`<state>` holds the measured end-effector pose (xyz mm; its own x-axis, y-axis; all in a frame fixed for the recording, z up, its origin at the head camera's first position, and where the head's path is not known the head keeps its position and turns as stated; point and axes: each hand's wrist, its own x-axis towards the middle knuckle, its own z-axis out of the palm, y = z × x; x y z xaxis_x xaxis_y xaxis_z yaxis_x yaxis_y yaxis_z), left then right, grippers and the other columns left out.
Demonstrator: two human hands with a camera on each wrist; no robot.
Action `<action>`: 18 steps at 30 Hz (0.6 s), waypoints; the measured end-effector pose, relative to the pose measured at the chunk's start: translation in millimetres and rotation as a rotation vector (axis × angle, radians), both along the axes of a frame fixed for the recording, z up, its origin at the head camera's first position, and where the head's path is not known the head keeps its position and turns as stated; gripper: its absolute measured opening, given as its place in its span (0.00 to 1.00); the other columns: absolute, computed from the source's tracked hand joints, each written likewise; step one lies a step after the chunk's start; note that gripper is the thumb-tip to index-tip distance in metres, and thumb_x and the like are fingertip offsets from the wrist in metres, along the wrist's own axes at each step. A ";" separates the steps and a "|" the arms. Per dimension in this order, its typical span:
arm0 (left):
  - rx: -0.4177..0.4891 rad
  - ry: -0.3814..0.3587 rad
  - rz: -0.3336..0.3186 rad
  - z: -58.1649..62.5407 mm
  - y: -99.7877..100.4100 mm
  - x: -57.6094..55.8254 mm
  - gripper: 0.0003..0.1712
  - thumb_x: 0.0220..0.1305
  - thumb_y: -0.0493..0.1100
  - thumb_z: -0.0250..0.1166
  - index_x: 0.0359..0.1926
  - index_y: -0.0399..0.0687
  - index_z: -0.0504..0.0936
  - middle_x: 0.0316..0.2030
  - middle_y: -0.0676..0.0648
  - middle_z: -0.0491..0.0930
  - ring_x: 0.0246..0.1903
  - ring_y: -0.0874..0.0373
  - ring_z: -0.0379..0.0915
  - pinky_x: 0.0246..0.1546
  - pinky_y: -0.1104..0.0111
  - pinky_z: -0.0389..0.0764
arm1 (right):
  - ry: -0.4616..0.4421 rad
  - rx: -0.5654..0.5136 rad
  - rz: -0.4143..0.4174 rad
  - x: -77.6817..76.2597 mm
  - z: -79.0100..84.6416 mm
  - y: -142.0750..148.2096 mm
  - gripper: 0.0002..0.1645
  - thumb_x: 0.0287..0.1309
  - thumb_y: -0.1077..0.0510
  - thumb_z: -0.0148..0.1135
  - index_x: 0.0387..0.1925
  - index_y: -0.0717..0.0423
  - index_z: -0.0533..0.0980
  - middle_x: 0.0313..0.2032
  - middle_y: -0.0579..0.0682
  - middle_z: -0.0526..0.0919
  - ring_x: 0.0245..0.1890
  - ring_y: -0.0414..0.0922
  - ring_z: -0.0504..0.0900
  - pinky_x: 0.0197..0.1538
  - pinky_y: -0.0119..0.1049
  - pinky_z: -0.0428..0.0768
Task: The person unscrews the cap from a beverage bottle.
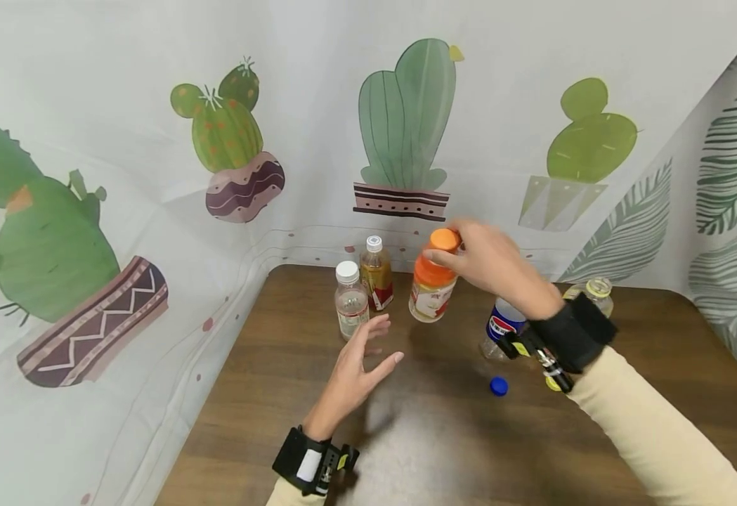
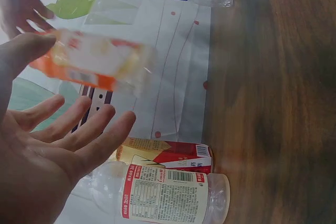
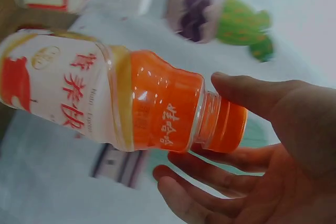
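My right hand (image 1: 485,256) grips a bottle (image 3: 152,106) by its orange cap (image 3: 231,125), thumb on one side and fingers on the other. The bottle has an orange upper part and a white label. In the left wrist view the blurred bottle (image 2: 100,61) hangs above the table, slightly tilted. My left hand (image 1: 352,379) is lower and to the left, fingers spread, holding nothing. Nearest to it stands a clear bottle (image 1: 350,306) with a white cap. Just behind that is a bottle (image 1: 377,277) with a red and amber wrapper and a white cap.
A Pepsi bottle (image 1: 506,320) stands under my right forearm, partly hidden. A clear bottle with a yellow neck ring (image 1: 598,288) is behind my right wrist. A blue cap (image 1: 499,386) and a mostly covered yellow cap (image 1: 552,383) lie on the wooden table (image 1: 444,436).
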<state>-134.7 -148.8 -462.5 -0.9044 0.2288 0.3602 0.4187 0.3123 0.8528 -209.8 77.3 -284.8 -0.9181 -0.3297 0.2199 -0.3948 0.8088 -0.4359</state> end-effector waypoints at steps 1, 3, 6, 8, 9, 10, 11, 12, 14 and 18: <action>-0.003 0.001 0.006 0.9 0.2 0.5 0.36 0.63 0.47 0.70 0.70 0.56 0.65 0.63 0.48 0.73 0.63 0.48 0.71 0.56 0.50 0.78 | 0.010 0.002 0.007 7.2 5.5 2.8 0.22 0.61 0.43 0.67 0.39 0.59 0.77 0.32 0.53 0.78 0.31 0.49 0.75 0.32 0.38 0.70; -0.021 0.006 0.016 3.6 0.9 1.5 0.39 0.61 0.49 0.71 0.70 0.57 0.65 0.64 0.50 0.72 0.64 0.51 0.70 0.59 0.49 0.76 | 0.034 -0.005 0.013 21.1 15.8 8.2 0.22 0.61 0.42 0.67 0.41 0.57 0.77 0.34 0.52 0.81 0.35 0.49 0.77 0.35 0.40 0.73; -0.034 -0.006 0.016 6.0 3.0 2.5 0.41 0.59 0.52 0.73 0.70 0.59 0.64 0.66 0.53 0.71 0.66 0.56 0.67 0.62 0.48 0.73 | 0.058 -0.018 0.020 39.8 26.3 16.9 0.22 0.60 0.39 0.66 0.41 0.53 0.78 0.36 0.50 0.82 0.39 0.48 0.80 0.39 0.41 0.74; -0.037 -0.019 0.004 7.1 4.8 3.1 0.43 0.57 0.52 0.74 0.71 0.61 0.64 0.67 0.54 0.69 0.67 0.58 0.66 0.64 0.50 0.72 | 0.085 -0.021 0.023 50.3 31.8 21.9 0.22 0.60 0.37 0.65 0.40 0.51 0.77 0.35 0.48 0.82 0.40 0.46 0.81 0.39 0.41 0.74; -0.033 -0.026 -0.006 7.4 5.6 3.5 0.44 0.57 0.52 0.74 0.71 0.61 0.63 0.67 0.55 0.69 0.68 0.58 0.65 0.64 0.51 0.72 | 0.099 -0.020 0.025 55.0 33.9 23.9 0.22 0.60 0.37 0.65 0.39 0.50 0.77 0.35 0.46 0.82 0.40 0.46 0.81 0.39 0.40 0.74; -0.026 -0.033 -0.019 7.5 6.5 4.0 0.44 0.56 0.52 0.75 0.71 0.61 0.63 0.67 0.55 0.68 0.68 0.58 0.65 0.64 0.51 0.72 | 0.113 -0.014 0.031 59.2 35.4 25.9 0.22 0.60 0.36 0.65 0.39 0.49 0.77 0.35 0.46 0.82 0.40 0.45 0.81 0.39 0.40 0.74; -0.022 -0.035 -0.031 7.5 7.4 4.5 0.45 0.56 0.52 0.75 0.71 0.60 0.63 0.67 0.54 0.68 0.68 0.58 0.65 0.65 0.52 0.72 | 0.133 -0.006 0.038 63.0 36.0 27.5 0.22 0.60 0.36 0.65 0.39 0.49 0.77 0.35 0.45 0.82 0.39 0.45 0.81 0.39 0.40 0.74; -0.015 -0.034 -0.045 7.4 8.1 4.8 0.45 0.56 0.51 0.75 0.71 0.60 0.63 0.68 0.52 0.68 0.68 0.57 0.64 0.65 0.52 0.71 | 0.153 0.005 0.047 66.0 36.0 28.6 0.22 0.59 0.37 0.66 0.39 0.50 0.77 0.34 0.45 0.82 0.38 0.45 0.81 0.38 0.40 0.75; 0.001 -0.029 -0.066 7.2 9.7 4.6 0.46 0.55 0.51 0.76 0.72 0.59 0.63 0.68 0.51 0.68 0.69 0.56 0.64 0.66 0.51 0.70 | 0.187 0.025 0.070 70.4 34.1 29.9 0.21 0.59 0.38 0.67 0.38 0.50 0.77 0.33 0.45 0.81 0.35 0.44 0.80 0.37 0.39 0.75; 0.025 -0.013 -0.081 7.9 13.6 2.7 0.47 0.53 0.49 0.77 0.72 0.59 0.63 0.68 0.51 0.68 0.69 0.55 0.64 0.67 0.49 0.68 | 0.203 0.048 0.103 74.2 24.7 30.3 0.20 0.58 0.40 0.68 0.37 0.50 0.77 0.31 0.44 0.79 0.30 0.41 0.75 0.35 0.37 0.74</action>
<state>-132.0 -135.3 -454.6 -0.8878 0.2928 0.3550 0.4305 0.2561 0.8655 -135.5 107.6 -260.2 -0.8175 -0.4340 0.3786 -0.5522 0.7775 -0.3010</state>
